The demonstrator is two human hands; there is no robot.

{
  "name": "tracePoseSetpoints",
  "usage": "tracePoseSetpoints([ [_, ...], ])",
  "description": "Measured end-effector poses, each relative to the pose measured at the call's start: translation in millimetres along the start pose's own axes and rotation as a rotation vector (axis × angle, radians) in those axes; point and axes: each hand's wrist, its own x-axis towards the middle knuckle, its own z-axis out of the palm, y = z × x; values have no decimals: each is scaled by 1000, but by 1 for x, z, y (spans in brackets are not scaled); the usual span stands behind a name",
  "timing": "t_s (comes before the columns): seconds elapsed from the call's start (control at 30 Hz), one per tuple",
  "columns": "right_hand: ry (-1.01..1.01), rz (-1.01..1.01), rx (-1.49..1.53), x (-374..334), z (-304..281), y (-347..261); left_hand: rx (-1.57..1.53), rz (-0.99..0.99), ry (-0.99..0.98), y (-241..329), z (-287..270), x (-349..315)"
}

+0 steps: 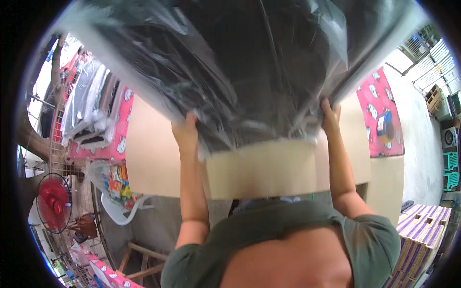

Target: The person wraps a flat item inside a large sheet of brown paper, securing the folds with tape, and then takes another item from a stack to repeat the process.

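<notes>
A large dark flat panel (269, 72) in loose clear plastic wrap fills the upper middle of the head view. It is raised toward me, its lower edge just over a tan cardboard sheet (259, 168). My left hand (186, 130) grips the panel's left edge near the bottom corner, thumb on the plastic. On the opposite edge my right hand (330, 114) is closed in the same way, its fingers partly behind the panel. What lies behind the panel is hidden. Beyond my right hand a roll of tape (385, 126) sits on a pink patterned tablecloth (373, 93).
Several plastic-wrapped dark panels (91, 105) lie at the table's left end. A white plastic chair (117, 211) holds a bag of colourful packets (120, 185). A red fan (54, 201) stands farther left. Stacked boxes (422, 230) are at the lower right, green stools (450, 170) beyond.
</notes>
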Motion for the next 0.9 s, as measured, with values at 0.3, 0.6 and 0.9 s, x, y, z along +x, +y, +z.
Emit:
tracePoseSetpoints([
  [0.3,90,375,-19,-46,17,-21,89,-352,-103,8,-3,-8],
  [0.6,72,622,-236,-12,5,48,305,-498,-237,-62,-7,30],
  [0.9,-17,485,-898,36,-4,63,602,-207,-111,-65,-16,73],
])
